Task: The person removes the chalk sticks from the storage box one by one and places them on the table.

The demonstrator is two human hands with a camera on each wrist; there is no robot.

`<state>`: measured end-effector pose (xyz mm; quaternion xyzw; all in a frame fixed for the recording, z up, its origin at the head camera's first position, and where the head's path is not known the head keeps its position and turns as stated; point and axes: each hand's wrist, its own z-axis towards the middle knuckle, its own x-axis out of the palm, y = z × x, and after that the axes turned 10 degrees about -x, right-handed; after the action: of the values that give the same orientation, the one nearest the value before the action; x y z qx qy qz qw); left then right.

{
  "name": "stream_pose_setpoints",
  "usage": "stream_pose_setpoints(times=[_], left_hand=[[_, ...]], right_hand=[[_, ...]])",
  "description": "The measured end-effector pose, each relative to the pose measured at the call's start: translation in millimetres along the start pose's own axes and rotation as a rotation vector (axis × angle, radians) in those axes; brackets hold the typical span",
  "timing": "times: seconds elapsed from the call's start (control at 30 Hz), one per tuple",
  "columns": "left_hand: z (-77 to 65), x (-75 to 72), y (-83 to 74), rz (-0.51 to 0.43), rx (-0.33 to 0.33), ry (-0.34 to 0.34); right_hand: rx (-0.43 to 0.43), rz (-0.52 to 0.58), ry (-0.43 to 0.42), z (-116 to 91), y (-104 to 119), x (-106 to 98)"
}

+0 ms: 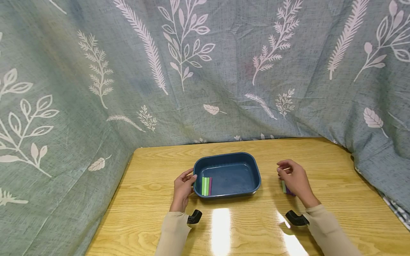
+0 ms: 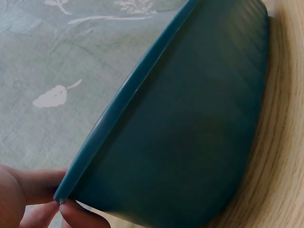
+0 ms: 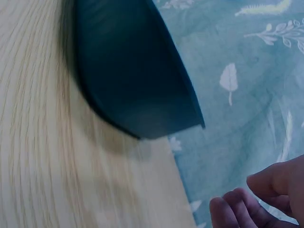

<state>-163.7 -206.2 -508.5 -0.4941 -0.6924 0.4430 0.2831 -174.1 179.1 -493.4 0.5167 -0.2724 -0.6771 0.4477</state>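
Note:
A dark blue rectangular tub stands on the table. My left hand pinches its left rim, thumb on top and fingers beneath; the left wrist view shows this grip at the rim. Inside the tub, against its left end, several green chalk-like sticks lie side by side with a purple stick. To the right of the tub, my right hand hovers over green and purple sticks, partly hiding them. Its fingers are loosely bent, and the right wrist view shows nothing between thumb and fingers.
The wooden table reaches back to a grey-green leaf-print curtain, which also hangs at both sides. Black curved wrist mounts stick out by both sleeves. Bright light patches reflect off the front of the table.

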Motion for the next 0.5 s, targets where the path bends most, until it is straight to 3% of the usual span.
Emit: stream_pose_setpoints(times=[0.5], left_hand=[[-0.8, -0.6, -0.6, -0.007, -0.003, 0.011]], right_hand=[[-0.039, 0.15, -0.024, 14, 21, 33]])
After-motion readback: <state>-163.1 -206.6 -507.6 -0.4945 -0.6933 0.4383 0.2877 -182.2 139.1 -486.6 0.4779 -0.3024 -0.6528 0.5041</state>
